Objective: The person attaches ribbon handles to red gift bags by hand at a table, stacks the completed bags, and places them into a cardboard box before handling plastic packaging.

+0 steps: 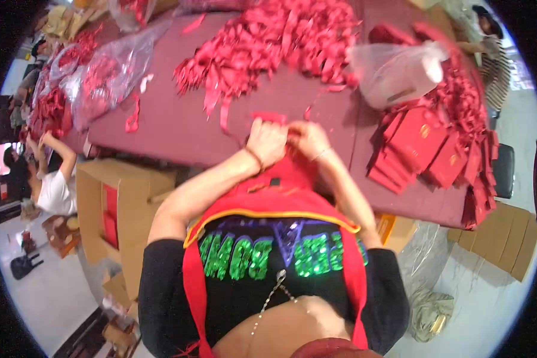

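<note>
My left hand [267, 142] is closed around a small red piece [268, 117], whose flat end sticks out past the knuckles. Its kind is hard to make out, as my fingers cover most of it. Right beside it, my right hand [309, 141] has its fingers pinched together at the same red piece, slightly blurred. Both hands are at the near edge of the table [179, 128], in front of my red apron [274, 194]. A thin red ribbon [225, 116] lies just left of my hands. Beyond them spreads a large heap of red ribbons [268, 48].
Red gift bags [414, 140] with gold emblems are piled at the right, beside a clear plastic bag [394, 74]. Plastic bags of red ribbons [104, 77] lie at the left. An open cardboard box [128, 209] stands below the table. Another person [56, 185] works at the left.
</note>
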The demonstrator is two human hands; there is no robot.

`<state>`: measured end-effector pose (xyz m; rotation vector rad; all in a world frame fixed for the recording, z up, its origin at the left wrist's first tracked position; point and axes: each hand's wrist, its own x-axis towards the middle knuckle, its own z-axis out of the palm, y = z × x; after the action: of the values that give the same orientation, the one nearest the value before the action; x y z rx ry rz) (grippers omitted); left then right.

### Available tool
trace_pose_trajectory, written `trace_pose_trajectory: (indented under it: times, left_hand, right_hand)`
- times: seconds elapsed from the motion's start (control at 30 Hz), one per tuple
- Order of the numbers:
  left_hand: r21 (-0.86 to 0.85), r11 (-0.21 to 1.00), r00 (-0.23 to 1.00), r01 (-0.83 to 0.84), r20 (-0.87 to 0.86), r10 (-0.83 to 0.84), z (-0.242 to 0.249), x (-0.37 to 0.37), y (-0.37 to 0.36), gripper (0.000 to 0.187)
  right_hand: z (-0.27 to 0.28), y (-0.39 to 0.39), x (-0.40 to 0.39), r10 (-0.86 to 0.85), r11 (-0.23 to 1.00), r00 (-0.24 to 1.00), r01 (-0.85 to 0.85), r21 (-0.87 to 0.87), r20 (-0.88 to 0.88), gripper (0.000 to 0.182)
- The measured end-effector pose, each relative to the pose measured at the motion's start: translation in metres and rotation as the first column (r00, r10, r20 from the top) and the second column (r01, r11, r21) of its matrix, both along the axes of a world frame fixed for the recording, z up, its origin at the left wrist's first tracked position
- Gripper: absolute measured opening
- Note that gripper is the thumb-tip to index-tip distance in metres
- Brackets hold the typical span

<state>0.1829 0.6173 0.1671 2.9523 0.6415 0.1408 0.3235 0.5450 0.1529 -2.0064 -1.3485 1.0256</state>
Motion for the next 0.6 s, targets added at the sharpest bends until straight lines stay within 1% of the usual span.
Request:
trace_pose_trajectory:
  times: [0.03,0.07,0.1,0.13,0.17,0.23,0.27,0.37,0.43,0.47,0.57,0.6]
  left_hand:
    - [-0.002,1.0,1.0,0.011,0.011,-0.011,0.001,0.001,0.0,0.017]
    - [0.001,1.0,0.999,0.011,0.038,-0.011,0.003,0.002,0.001,0.017]
    - [-0.069,0.998,0.997,0.014,0.075,-0.009,0.001,0.0,0.005,0.016]
    - [-0.101,0.995,0.996,-0.004,0.093,0.013,0.008,0.0,0.007,0.015]
    - [-0.152,0.988,0.996,-0.011,0.084,0.024,0.006,0.0,0.011,0.014]
    - [-0.231,0.971,0.998,-0.066,-0.013,0.065,0.012,0.001,0.015,0.016]
    - [-0.239,0.971,0.999,-0.029,0.023,0.036,0.011,0.0,0.016,0.016]
    - [-0.196,0.98,1.0,-0.008,-0.031,0.002,0.014,0.003,0.014,0.015]
    - [-0.095,0.991,0.996,0.09,-0.015,-0.092,0.014,0.0,0.013,0.015]
    - [-0.093,0.992,0.996,0.087,-0.019,-0.089,0.014,-0.001,0.015,0.015]
    - [-0.147,0.985,0.995,0.095,-0.003,-0.097,0.008,-0.005,0.019,0.015]
    - [-0.152,0.985,0.996,0.082,0.042,-0.076,0.004,-0.005,0.02,0.016]
  right_hand:
    - [-0.008,-0.002,-0.001,0.002,0.996,0.994,-0.013,0.092,0.113,0.026]
    - [-0.008,-0.003,0.0,-0.001,0.985,0.982,-0.032,0.17,0.191,0.027]
    - [0.002,-0.004,-0.002,-0.029,0.992,0.996,0.017,0.129,0.088,0.027]
    - [-0.002,-0.004,-0.002,-0.013,0.989,0.992,-0.006,0.146,0.128,0.027]
    - [0.005,-0.003,-0.002,-0.027,0.997,0.995,0.019,0.077,0.094,0.027]
    - [0.007,-0.005,-0.003,-0.056,0.997,0.998,0.053,0.06,0.033,0.028]
    - [0.008,-0.005,-0.005,-0.068,0.997,0.997,0.067,0.048,0.038,0.029]
    - [0.009,-0.005,-0.003,-0.068,0.997,0.998,0.068,0.044,-0.007,0.031]
    - [0.012,-0.006,-0.001,-0.075,0.995,0.995,0.079,0.063,-0.065,0.032]
    - [0.009,-0.006,0.002,-0.072,0.995,0.995,0.077,0.065,-0.069,0.032]
    - [-0.001,-0.003,0.005,-0.049,0.995,0.974,0.067,0.072,-0.219,0.032]
    - [-0.003,-0.003,0.007,-0.116,0.993,0.902,0.094,-0.072,-0.416,0.03]
